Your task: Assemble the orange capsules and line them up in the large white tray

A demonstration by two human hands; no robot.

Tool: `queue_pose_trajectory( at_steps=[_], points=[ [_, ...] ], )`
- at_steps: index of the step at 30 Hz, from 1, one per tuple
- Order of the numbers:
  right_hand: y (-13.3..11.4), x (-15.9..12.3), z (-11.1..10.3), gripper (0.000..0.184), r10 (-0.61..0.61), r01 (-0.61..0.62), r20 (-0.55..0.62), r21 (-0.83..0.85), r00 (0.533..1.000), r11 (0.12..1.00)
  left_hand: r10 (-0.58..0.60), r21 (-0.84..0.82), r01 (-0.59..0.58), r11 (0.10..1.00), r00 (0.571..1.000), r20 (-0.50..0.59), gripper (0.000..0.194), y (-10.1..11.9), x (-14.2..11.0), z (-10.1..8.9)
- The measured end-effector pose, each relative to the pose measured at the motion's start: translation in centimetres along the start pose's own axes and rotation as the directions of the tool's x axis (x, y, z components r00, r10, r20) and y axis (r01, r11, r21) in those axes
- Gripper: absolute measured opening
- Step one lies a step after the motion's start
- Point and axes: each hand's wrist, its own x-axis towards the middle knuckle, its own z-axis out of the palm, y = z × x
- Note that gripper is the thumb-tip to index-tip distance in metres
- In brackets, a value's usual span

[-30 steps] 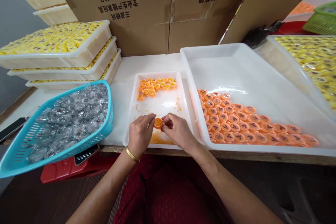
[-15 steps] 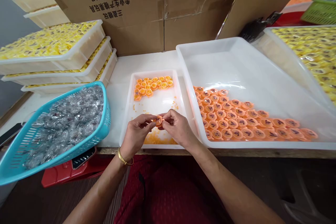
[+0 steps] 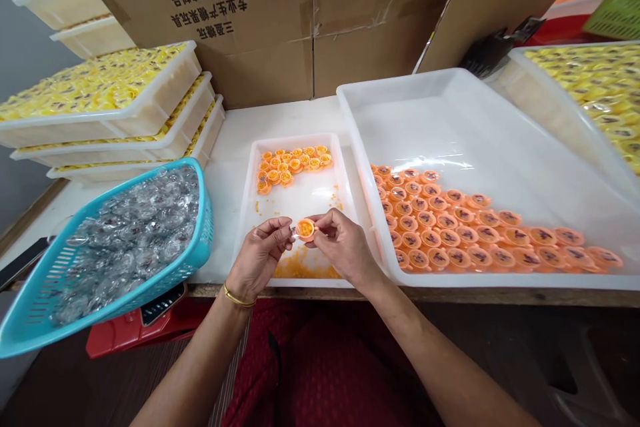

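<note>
Between my hands, over the small white tray (image 3: 295,207), is a small orange cup (image 3: 305,229) filled with orange beads, its top uncovered. My right hand (image 3: 345,240) pinches the cup from the right side. In the fingertips of my left hand (image 3: 263,250) is a small clear lid (image 3: 293,231) with a dark print, held just left of the cup and mostly hidden by the fingers. Several bead-filled orange cups (image 3: 285,164) stand at the back of the small tray. Loose orange beads (image 3: 303,265) lie along its near edge.
A large white tray (image 3: 380,227) on the right holds rows of lidded orange cups (image 3: 438,238). A blue basket (image 3: 204,227) of clear lids (image 3: 135,233) is at left. Stacked trays of yellow pieces (image 3: 100,83) stand behind it. A cardboard box (image 3: 270,73) blocks the back.
The dark-printed clear lid was over the cup between my fingertips. Now it is off to the left in my left hand, and the beads inside the cup show.
</note>
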Motion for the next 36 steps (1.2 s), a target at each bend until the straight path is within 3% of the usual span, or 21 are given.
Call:
queue_pose_trajectory(
  at_steps=[4,10,15,24,32,36],
  points=[
    [0.2,0.0,0.0,0.010,0.005,-0.005,0.000,0.017,1.000,1.000,0.015,-0.061,-0.016,0.998,1.000,-0.003,0.018,0.4,-0.1,-0.4],
    [0.2,0.0,-0.1,0.009,-0.005,0.005,0.003,-0.020,1.000,1.000,0.057,-0.008,-0.057,0.998,0.998,0.035,0.017,0.9,-0.4,-0.4],
    [0.2,0.0,-0.1,0.009,-0.003,0.003,0.002,-0.038,1.000,0.999,0.028,-0.044,-0.027,0.999,0.999,0.037,0.016,0.9,-0.4,-0.2],
    [0.1,0.0,0.0,0.007,-0.004,0.004,-0.009,-0.029,1.000,1.000,-0.052,-0.163,0.040,0.986,0.996,-0.069,0.020,0.5,-0.2,0.0],
    [0.1,0.1,0.0,0.008,-0.039,0.025,-0.070,-0.188,0.997,0.982,0.093,0.081,-0.080,0.993,0.979,-0.183,0.026,-1.2,-0.5,2.9],
    [0.2,0.0,-0.1,0.008,-0.077,0.055,-0.085,-0.230,0.993,0.972,0.166,0.211,-0.120,0.970,0.962,-0.217,0.028,-1.7,0.0,3.3]
  ],
)
